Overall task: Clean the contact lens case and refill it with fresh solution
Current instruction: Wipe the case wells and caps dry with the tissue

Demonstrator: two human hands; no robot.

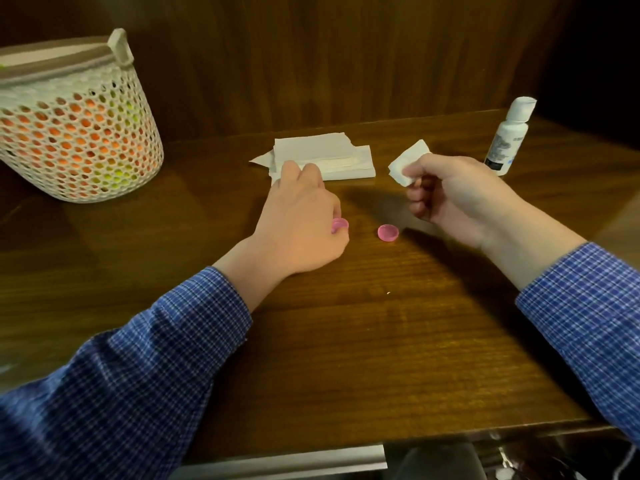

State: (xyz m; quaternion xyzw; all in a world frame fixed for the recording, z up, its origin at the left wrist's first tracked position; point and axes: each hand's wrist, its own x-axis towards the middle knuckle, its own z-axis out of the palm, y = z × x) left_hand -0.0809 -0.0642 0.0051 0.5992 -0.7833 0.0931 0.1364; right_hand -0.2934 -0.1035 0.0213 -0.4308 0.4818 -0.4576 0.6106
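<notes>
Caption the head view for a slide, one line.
Left hand holds a pink cap on the table; right hand pinches a tissue; second cap lies between them, bottle behind.

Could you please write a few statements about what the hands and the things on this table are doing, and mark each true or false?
1. The right hand pinches a small piece of tissue. True.
2. The solution bottle lies on its side by the basket. False: it stands upright at the table's far right, away from the basket.
3. The left hand holds a pink case part against the table. True.
4. A pink cap sits on the stack of tissues. False: it rests on the bare table between the hands; the stack of tissues is farther back.
</notes>
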